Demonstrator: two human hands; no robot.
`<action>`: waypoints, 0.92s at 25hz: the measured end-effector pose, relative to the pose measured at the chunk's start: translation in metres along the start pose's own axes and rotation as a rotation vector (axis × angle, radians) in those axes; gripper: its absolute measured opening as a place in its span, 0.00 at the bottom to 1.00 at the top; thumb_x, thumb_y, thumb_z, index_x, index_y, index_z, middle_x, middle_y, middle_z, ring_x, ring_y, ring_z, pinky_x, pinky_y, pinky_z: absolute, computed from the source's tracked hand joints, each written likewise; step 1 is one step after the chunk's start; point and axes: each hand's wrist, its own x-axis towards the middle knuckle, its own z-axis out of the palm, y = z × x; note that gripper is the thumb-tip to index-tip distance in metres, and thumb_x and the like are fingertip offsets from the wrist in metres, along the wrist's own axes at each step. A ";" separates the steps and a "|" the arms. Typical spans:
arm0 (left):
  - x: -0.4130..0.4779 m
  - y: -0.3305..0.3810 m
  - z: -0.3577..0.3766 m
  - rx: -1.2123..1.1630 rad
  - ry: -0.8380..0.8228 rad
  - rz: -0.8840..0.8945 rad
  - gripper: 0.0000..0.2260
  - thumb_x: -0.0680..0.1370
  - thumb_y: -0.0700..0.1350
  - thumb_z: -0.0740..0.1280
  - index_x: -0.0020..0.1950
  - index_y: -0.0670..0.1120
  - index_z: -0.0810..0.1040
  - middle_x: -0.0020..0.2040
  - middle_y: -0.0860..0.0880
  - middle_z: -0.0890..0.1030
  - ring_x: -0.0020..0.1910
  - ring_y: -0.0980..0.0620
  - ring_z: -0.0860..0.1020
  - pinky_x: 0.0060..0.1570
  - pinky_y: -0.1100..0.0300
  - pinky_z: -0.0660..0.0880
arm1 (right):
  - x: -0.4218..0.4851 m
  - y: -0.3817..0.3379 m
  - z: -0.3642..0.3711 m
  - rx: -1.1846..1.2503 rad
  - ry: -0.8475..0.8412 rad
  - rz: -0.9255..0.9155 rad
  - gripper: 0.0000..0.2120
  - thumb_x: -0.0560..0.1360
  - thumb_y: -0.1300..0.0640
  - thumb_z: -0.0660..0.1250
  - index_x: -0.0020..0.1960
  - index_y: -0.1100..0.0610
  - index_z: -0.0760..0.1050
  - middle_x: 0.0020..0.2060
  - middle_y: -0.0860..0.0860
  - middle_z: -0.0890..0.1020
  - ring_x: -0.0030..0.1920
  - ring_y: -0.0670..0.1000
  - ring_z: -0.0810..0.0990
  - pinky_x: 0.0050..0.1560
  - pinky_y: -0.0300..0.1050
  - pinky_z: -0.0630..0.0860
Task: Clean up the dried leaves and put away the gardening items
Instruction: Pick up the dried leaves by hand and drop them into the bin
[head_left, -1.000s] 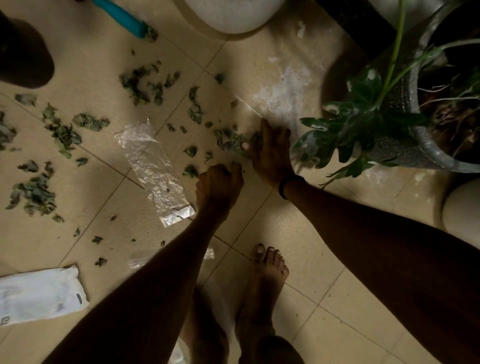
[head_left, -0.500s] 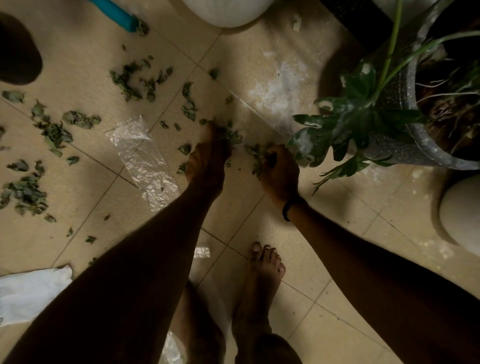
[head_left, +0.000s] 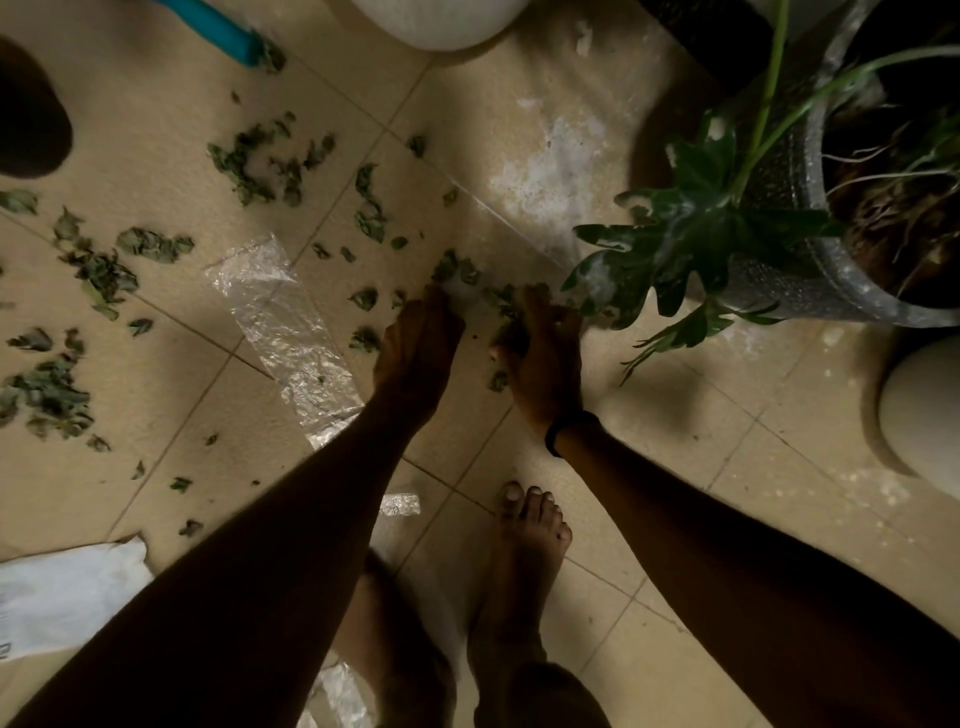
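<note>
Since a second ago the left hand (head_left: 415, 358) has uncurled from a fist and reached forward, and the right hand (head_left: 548, 364) has drawn back from lying flat.

Now the left hand's fingers are straight and held together, tips down on the floor (head_left: 156, 130) just beside a few loose leaves. The right hand curls thumb and fingers round a clump (head_left: 511, 332) of leaves, low to the tiles; a black wristband (head_left: 566, 431) sits on that wrist.

Dried leaves (head_left: 104, 270) lie scattered in small heaps across the tiles, in a loose band running from the left edge to the hands, with the nearest pieces right at the fingertips. They are crumpled and point no one way.

A clear plastic wrapper (head_left: 291, 332) lies flat just left of the left hand, its long axis slanting from upper left to lower right. A teal handle (head_left: 208, 23) at the top left slants the same way, with leaves at its lower end.

A white packet (head_left: 67, 592) at the lower left carries dark marks near its left edge, too small to read. A plant pot (head_left: 810, 280) stands to the right of the hands, its green foliage (head_left: 691, 228) hanging close to the right hand. A bare foot (head_left: 530, 545) stands between the forearms.
</note>
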 end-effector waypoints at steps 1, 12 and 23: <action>0.000 -0.004 0.001 0.022 0.003 0.043 0.17 0.83 0.54 0.56 0.66 0.45 0.71 0.54 0.42 0.79 0.50 0.41 0.80 0.44 0.47 0.79 | 0.006 0.002 0.002 0.035 0.010 -0.042 0.21 0.78 0.60 0.69 0.69 0.61 0.71 0.65 0.61 0.69 0.65 0.59 0.70 0.63 0.58 0.74; -0.043 -0.009 -0.004 -0.060 0.034 -0.002 0.08 0.83 0.47 0.61 0.56 0.43 0.72 0.45 0.43 0.79 0.40 0.43 0.77 0.36 0.55 0.68 | 0.026 -0.006 0.006 -0.263 -0.171 -0.234 0.15 0.80 0.64 0.61 0.66 0.62 0.75 0.61 0.64 0.75 0.60 0.64 0.73 0.63 0.53 0.71; -0.131 0.067 -0.103 -0.115 0.158 -0.220 0.08 0.82 0.45 0.60 0.55 0.41 0.74 0.41 0.46 0.80 0.35 0.51 0.74 0.30 0.63 0.62 | -0.078 -0.075 -0.050 -0.014 -0.109 0.262 0.11 0.78 0.59 0.64 0.48 0.60 0.85 0.44 0.55 0.86 0.47 0.54 0.83 0.44 0.38 0.72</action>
